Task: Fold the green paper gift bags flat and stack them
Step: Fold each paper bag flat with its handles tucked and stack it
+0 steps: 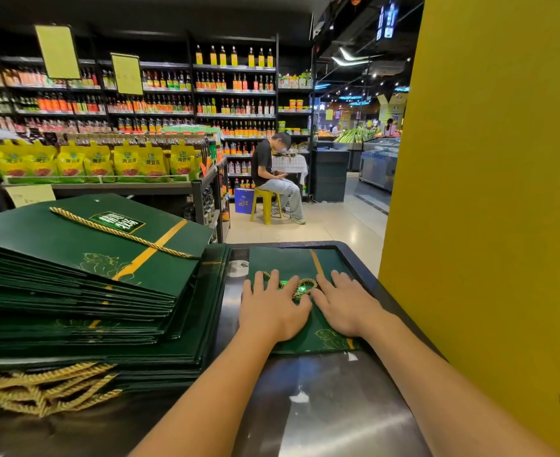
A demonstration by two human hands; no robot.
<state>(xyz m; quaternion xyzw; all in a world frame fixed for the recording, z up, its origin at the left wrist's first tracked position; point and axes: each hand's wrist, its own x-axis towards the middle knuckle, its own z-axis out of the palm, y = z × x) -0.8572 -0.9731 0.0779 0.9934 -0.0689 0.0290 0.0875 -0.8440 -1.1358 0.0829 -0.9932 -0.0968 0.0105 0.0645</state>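
While the green bag (291, 258) lies flat on the steel counter (321, 407), both hands press down on it with straight, spread fingers and grip nothing: left hand (272, 308) beside right hand (347, 308). Its gold cord (306, 281) loops between their fingers. The stack (90, 291) of folded bags sits just left; a yellow pillar (486, 192) stands right.

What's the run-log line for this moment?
step: pressing flat | left hand: open on green gift bag | right hand: open on bag | stack of folded bags: to left

Flat green bag (305, 258) beside stacked bags (84, 285)
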